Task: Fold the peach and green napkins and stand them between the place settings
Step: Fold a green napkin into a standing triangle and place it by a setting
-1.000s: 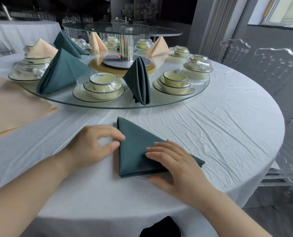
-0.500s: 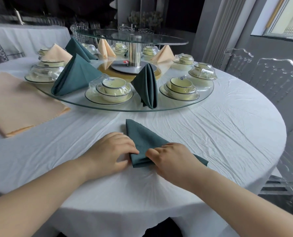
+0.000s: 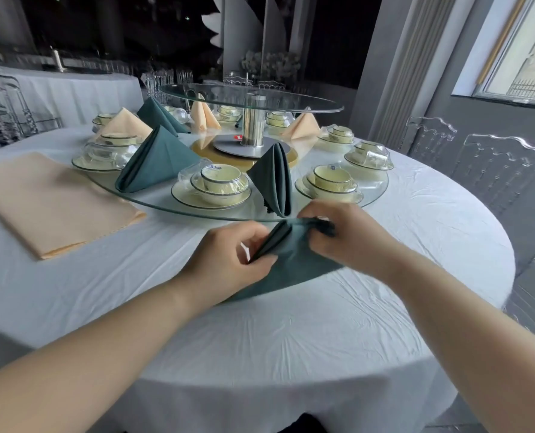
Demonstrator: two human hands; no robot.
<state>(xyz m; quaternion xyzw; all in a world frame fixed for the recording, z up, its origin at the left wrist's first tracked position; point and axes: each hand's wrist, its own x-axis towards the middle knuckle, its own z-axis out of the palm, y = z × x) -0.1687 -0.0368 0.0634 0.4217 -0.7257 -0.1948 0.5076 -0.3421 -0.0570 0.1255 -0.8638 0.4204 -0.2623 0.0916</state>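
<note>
Status: task partly complete, as judged from the current layout.

1. Far left, on the desk (image 3: 72, 307): one flat peach napkin (image 3: 50, 204), folded into a rectangle but not shaped and not stood up. Count: one.
2. On the glass turntable (image 3: 153, 203), left to right: three standing peach napkins (image 3: 124, 125) and three standing green napkins (image 3: 158, 160), each set between place settings (image 3: 218, 187). Count: six napkins finished.
3. Place settings: about eight can be made out. The far ones are partly hidden by the centre post, so this count is not firm.
4. Centre front: one green napkin (image 3: 291, 267) is in work. Its lower part rests on the desk, just in front of the turntable rim, and its upper edge is lifted.
   - The left hand (image 3: 228, 260) pinches the folded edge between thumb and fingers.
   - The right hand (image 3: 353, 235), fingers curled, pinches the far corner.
5. Right side: the gaps between the right-hand settings hold no napkin.

Remaining, by judgement: shape and stand the green napkin, then fold and stand the flat peach napkin.
</note>
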